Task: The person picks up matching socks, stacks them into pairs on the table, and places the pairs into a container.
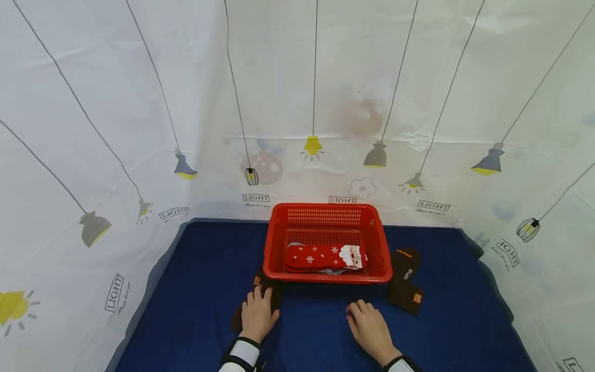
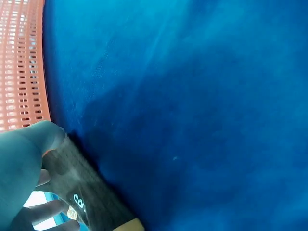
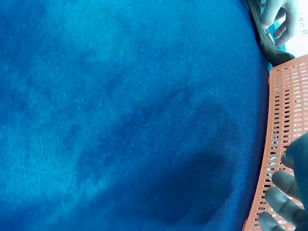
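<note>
In the head view my left hand (image 1: 258,316) lies over a brown sock (image 1: 239,315) in front of the basket's left corner. Its thumb stands apart from the spread fingers. In the left wrist view that hand (image 2: 21,168) is at the upper end of the sock (image 2: 89,192), which has pale lettering and a tan end. My right hand (image 1: 372,331) is over the blue cloth with fingers loosely bent, holding nothing. To its upper right lies a second brown sock (image 1: 403,284) with a small orange label. The right wrist view shows the right fingers (image 3: 284,202) before the basket wall.
A red plastic basket (image 1: 327,278) stands at the middle back. Inside lie red socks (image 1: 321,258) with white snowflakes and a bearded face, over something grey. Dark blue cloth (image 1: 316,336) covers the table. A white sheet (image 1: 297,77) printed with lamps hangs behind and around.
</note>
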{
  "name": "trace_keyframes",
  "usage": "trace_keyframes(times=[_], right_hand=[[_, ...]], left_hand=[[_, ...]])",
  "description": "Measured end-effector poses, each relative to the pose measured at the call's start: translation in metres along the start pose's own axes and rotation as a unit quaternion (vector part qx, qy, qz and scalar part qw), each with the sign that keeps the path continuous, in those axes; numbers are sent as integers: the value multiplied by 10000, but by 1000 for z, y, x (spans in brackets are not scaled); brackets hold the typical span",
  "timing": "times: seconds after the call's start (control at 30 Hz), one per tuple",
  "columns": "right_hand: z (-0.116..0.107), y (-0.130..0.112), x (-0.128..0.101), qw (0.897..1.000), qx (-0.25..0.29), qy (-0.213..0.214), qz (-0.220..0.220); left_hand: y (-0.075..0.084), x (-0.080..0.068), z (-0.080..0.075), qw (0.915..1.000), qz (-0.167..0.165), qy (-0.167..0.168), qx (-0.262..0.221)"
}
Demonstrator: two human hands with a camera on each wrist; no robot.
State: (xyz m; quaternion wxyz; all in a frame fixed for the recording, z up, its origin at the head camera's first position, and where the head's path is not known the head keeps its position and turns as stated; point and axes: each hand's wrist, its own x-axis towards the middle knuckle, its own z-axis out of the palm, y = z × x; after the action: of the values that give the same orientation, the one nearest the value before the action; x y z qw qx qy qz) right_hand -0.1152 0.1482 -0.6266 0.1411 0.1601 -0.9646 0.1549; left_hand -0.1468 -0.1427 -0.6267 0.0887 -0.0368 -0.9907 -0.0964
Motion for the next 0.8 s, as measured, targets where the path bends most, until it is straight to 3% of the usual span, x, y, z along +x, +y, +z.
trace_keyframes(times=[0.23, 0.6, 0.8], right_hand=[[-1, -1, 0, 9984, 152, -537, 97], [0, -4, -1, 9978, 206, -631, 82], [-1, -5, 1, 9972, 244, -702, 58]], left_hand=[[-5, 11, 0, 9995, -109, -241, 172], [-11, 16, 6, 9982, -79, -497, 327], [-12, 17, 8, 9991, -83, -361, 210]])
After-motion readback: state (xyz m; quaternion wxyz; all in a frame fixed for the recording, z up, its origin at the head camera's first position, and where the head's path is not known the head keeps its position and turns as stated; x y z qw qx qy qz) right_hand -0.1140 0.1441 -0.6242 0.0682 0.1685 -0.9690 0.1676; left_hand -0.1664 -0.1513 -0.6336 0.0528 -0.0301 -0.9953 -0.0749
